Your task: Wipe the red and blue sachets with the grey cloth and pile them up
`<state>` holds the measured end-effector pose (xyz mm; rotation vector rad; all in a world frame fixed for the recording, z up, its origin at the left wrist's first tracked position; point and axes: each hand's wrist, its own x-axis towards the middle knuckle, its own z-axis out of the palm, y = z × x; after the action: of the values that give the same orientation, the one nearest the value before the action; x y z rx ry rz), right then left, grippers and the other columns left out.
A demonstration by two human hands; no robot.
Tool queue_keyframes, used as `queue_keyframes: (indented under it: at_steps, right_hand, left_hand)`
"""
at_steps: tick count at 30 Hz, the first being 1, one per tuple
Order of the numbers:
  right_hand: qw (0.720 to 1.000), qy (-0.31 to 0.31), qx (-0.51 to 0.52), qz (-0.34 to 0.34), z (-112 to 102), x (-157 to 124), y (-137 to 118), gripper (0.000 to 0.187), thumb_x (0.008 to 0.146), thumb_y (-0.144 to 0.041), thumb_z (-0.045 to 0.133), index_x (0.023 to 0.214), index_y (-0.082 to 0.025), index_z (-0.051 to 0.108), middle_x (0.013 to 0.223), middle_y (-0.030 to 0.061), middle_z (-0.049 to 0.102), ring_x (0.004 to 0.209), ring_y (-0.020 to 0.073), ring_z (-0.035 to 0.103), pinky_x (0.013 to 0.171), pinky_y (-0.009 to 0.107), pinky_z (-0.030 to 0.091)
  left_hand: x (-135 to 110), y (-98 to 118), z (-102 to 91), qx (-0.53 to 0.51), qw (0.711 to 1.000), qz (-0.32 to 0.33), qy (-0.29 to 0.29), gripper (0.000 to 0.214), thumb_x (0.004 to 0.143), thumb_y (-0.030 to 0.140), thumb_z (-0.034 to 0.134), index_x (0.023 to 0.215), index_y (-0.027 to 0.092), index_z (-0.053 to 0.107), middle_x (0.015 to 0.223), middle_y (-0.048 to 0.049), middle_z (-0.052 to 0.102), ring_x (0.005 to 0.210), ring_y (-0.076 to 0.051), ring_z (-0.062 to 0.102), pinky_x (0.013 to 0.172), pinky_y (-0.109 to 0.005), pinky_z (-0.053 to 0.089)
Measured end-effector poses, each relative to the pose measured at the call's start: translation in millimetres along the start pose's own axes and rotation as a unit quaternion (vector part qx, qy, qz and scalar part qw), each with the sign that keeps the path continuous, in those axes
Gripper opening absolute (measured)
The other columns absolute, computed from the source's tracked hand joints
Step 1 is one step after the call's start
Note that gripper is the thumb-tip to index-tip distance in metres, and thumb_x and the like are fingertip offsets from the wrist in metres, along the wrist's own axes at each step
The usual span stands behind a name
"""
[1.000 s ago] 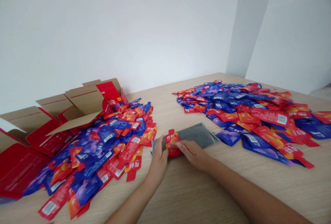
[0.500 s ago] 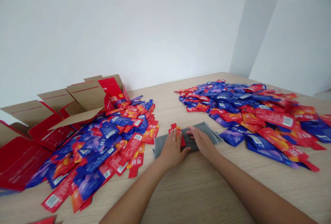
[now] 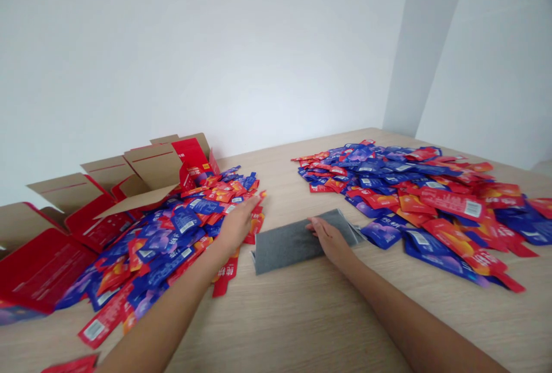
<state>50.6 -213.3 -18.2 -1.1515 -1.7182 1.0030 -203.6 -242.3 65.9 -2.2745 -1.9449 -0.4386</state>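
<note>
My left hand (image 3: 236, 225) is over the right edge of the left heap of sachets (image 3: 190, 220), its fingers closed on a red sachet (image 3: 263, 193) of which only a red-orange tip shows. My right hand (image 3: 328, 237) rests on a flat dark grey pad (image 3: 284, 243), fingers loosely bent and holding nothing I can see. The pad lies slightly slanted on the table between the two heaps, with pale layers showing at its short ends.
Several opened red cardboard boxes (image 3: 38, 264) stand at the left with flaps up. A large heap of red and blue sachets (image 3: 409, 180) covers the right side of the wooden table (image 3: 284, 321). A white wall (image 3: 267, 45) rises behind.
My left hand has lifted off the grey pad and moved left to the heap; the red sachet beneath it has left the pad. My right hand has stayed on the pad.
</note>
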Motion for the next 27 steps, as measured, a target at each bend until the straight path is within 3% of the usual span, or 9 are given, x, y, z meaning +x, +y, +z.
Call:
queue_keyframes:
  at_steps: [3,5,7,11,14,20,27]
  right_hand:
    - [1.000,-0.002,-0.012,-0.013,0.6,-1.3,-3.9,0.043,0.088,-0.042,0.027,0.103,-0.018,0.059,0.096,0.0092,0.067,0.093,0.0214,0.062,0.085,0.038,0.046]
    - [1.000,0.000,-0.014,-0.017,0.1,-1.7,-6.3,0.042,0.088,-0.041,0.028,0.104,-0.017,0.059,0.098,0.0094,0.067,0.094,0.0214,0.061,0.085,0.038,0.046]
    - [0.999,0.015,-0.038,-0.022,-1.9,-1.1,-8.0,0.041,0.088,-0.039,0.029,0.105,-0.018,0.059,0.101,0.0091,0.066,0.097,0.0211,0.060,0.087,0.037,0.045]
    - [0.992,0.061,-0.112,-0.026,-12.2,4.6,-6.5,0.039,0.086,-0.035,0.034,0.109,-0.013,0.058,0.109,0.0135,0.063,0.105,0.0230,0.055,0.094,0.038,0.039]
    - [0.982,0.101,-0.155,-0.023,-24.6,10.8,-1.4,0.040,0.082,-0.030,0.040,0.114,-0.010,0.054,0.117,0.0170,0.057,0.114,0.0267,0.046,0.099,0.043,0.031]
    - [0.929,0.198,-0.314,0.001,-45.6,18.1,12.3,0.044,0.081,-0.028,0.041,0.120,-0.009,0.050,0.124,0.0204,0.049,0.119,0.0321,0.039,0.095,0.048,0.033]
    - [0.913,0.191,-0.357,0.054,-52.6,26.1,16.0,0.047,0.082,-0.032,0.040,0.124,-0.012,0.047,0.126,0.0174,0.049,0.118,0.0308,0.041,0.093,0.045,0.034]
  left_hand:
    - [13.8,-28.3,-25.0,0.106,0.986,-0.103,0.080,0.052,0.079,0.009,0.039,0.131,0.007,0.039,0.138,-0.0157,0.040,0.131,-0.025,0.031,0.107,-0.044,0.024]
    - [16.1,-28.2,-24.1,0.137,0.978,-0.139,0.078,0.055,0.081,0.016,0.045,0.133,0.002,0.034,0.141,-0.0206,0.033,0.133,-0.030,0.024,0.107,-0.049,0.022]
    - [11.6,-12.7,-8.4,0.121,0.986,-0.112,0.023,0.056,0.084,0.024,0.045,0.134,0.005,0.032,0.142,-0.0198,0.031,0.134,-0.030,0.024,0.106,-0.049,0.022]
    - [-6.1,37.5,40.3,0.034,0.994,-0.031,-0.095,0.052,0.089,0.036,0.037,0.136,0.014,0.032,0.143,-0.0140,0.032,0.133,-0.025,0.026,0.107,-0.043,0.024]
    - [-15.5,64.6,65.6,-0.009,0.990,-0.015,-0.142,0.052,0.090,0.042,0.034,0.137,0.018,0.033,0.144,-0.0116,0.032,0.133,-0.026,0.026,0.107,-0.045,0.023]
    - [-20.5,73.7,78.0,-0.003,0.993,-0.012,-0.116,0.051,0.092,0.043,0.031,0.135,0.018,0.037,0.144,-0.0096,0.033,0.134,-0.026,0.025,0.108,-0.047,0.019]
    - [-22.3,71.0,82.8,-0.024,0.996,-0.011,-0.086,0.049,0.091,0.045,0.032,0.133,0.021,0.040,0.142,-0.0077,0.036,0.133,-0.025,0.027,0.108,-0.047,0.020]
